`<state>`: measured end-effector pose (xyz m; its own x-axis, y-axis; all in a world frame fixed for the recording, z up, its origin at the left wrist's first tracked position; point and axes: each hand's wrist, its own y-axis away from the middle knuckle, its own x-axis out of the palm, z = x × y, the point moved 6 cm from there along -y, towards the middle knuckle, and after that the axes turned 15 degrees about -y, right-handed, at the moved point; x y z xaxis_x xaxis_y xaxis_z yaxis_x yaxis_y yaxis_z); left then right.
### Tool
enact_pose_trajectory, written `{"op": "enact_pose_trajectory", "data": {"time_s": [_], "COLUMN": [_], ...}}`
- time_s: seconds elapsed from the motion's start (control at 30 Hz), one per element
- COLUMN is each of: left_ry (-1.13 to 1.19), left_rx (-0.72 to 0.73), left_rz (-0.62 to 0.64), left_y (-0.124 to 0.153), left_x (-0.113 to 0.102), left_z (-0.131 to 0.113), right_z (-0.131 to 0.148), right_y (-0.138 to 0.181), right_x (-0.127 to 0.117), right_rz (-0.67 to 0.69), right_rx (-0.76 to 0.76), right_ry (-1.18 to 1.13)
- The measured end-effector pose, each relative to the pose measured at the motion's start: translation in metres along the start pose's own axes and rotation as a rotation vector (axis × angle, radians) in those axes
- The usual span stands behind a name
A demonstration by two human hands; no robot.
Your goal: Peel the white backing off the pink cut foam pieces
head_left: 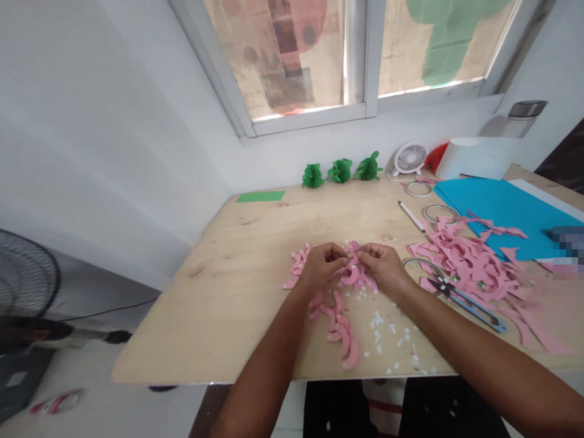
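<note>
My left hand and my right hand meet over the middle of the wooden table. Both pinch the same small curved pink paper piece between their fingertips. Around and under the hands lie several pink paper petals, strung out toward the table's near edge. Small white paper bits are scattered in front of my right forearm.
A heap of pink paper scraps and scissors lie to the right, beside blue paper sheets. Three green paper balls, a green sheet, a small white fan, a pen and tape rings stand farther back. A floor fan is at left.
</note>
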<state>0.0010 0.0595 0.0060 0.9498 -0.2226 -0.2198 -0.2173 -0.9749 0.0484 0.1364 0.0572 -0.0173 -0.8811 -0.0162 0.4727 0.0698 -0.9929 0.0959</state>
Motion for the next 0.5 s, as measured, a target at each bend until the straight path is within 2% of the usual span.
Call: {"op": "enact_pose_trajectory", "data": {"time_s": [0.37,0.5], "left_ry": [0.001,0.018], "left_rx": [-0.003,0.032], "left_rz": [0.032,0.189], "left_y": [0.0,0.004], "left_x": [-0.011,-0.008], "left_z": [-0.004,-0.01], "right_z": [0.002,0.002], "right_y": [0.0,0.0], "right_x": [-0.001,0.0], "right_rz": [-0.026,-0.01], "right_rx": [0.027,0.047], "right_ry": [-0.032,-0.072]}}
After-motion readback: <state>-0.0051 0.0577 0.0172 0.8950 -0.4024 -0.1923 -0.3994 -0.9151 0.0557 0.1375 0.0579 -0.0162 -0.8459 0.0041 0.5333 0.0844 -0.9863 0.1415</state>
